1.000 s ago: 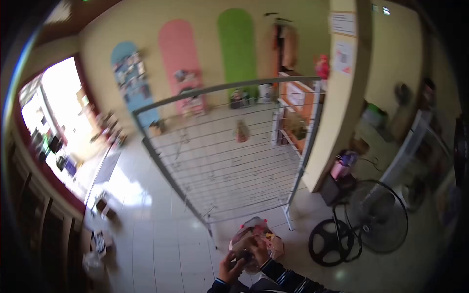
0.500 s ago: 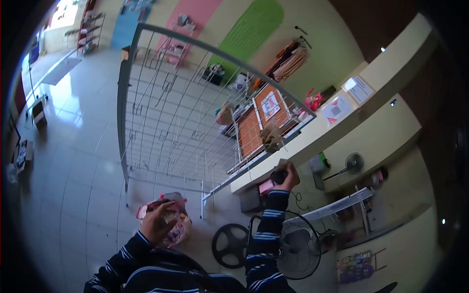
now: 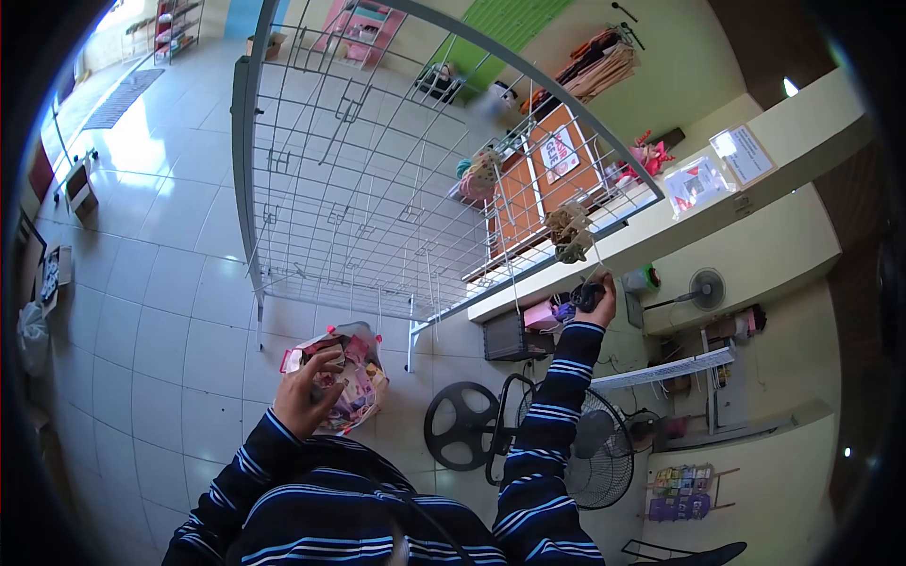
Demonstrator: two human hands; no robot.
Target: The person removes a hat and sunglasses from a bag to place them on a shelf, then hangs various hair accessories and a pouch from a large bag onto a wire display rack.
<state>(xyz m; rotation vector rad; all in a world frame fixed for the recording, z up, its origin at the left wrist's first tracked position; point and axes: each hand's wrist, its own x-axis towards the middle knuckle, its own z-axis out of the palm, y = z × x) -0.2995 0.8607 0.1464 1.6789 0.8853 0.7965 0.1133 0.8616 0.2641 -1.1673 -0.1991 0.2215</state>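
Right hand (image 3: 607, 307): one, arm extended, fingers closed on a small dark item (image 3: 587, 296); exact kind of item too blurred to tell. The item shows just below a brown bundle (image 3: 569, 233) in the view, near the lower right corner of the grid rack.

Left hand (image 3: 304, 394): one, thumb and fingers apart and curved, over the near left side of an open plastic bag (image 3: 361, 330); whether the fingertips touch the contents cannot be told.

Plastic bag: one, clear, red-pink trim, filled with mixed pink, purple and yellowish packets (image 3: 363, 377); on the tiled floor (image 3: 179, 344).

Grid rack (image 3: 243, 160): one, grey frame, wire mesh, metal hooks. Seen at its right side: the brown bundle and a patterned bundle (image 3: 482, 176).

Beyond the mesh: orange-brown counter (image 3: 530, 212) bearing a white printed sign (image 3: 560, 156).

Right of the bag: black spoked base (image 3: 461, 425) and caged fan (image 3: 600, 443), partly behind the right sleeve (image 3: 557, 406).
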